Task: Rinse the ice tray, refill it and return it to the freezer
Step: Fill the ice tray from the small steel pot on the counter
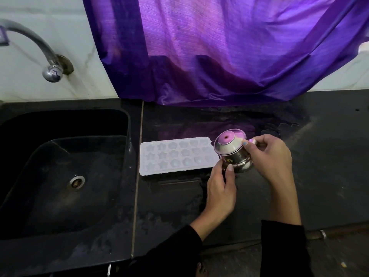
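Your right hand [273, 156]: fingers curled around the far side of a small steel pot [232, 151], thumb on its upper rim. The pot is tilted, mouth turned up and toward the ice tray.

Your left hand [220, 188]: fingers pressed against the near, lower side of the same pot, thumb up along its base. Both hands grip it just above the worktop [319, 176]. Dark sleeves cover both forearms.

Steel pot: shiny, rounded at the base, a small yellow sticker on its side. Its inside catches a pink-purple glow; whether it holds water, you cannot tell.

Ice tray [175, 155]: white, flat on the worktop, long side running left to right, its right end touching or just under the pot's mouth. Three rows of moulded cups, stars toward the left, rounder shapes toward the right. How full the cups are cannot be told.

Worktop: dark stone, wet in patches around the tray.

Sink [65, 246]: dark basin left of the tray, a metal drain at its bottom.

Tap [38, 47]: curved metal spout on the wall above the sink.

Curtain [219, 47]: purple cloth hanging behind the worktop, its lower edge reaching the surface.
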Tool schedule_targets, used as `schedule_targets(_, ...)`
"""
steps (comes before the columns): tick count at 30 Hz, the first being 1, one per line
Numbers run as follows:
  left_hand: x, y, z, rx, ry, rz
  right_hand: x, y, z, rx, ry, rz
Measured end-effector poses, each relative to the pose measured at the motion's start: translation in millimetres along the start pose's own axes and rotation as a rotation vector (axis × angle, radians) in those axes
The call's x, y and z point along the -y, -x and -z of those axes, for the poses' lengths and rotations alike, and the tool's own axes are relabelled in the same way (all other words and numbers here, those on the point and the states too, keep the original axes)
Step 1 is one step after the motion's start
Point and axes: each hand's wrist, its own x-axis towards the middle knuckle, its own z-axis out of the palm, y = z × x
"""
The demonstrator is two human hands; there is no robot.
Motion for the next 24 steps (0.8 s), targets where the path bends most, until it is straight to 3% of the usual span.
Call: schedule_targets(24, -0.6, -0.7, 15.2, 0.075, -0.023, 0.069, 16.9, 4.4, -14.8, 0.003, 0.143, 0.010)
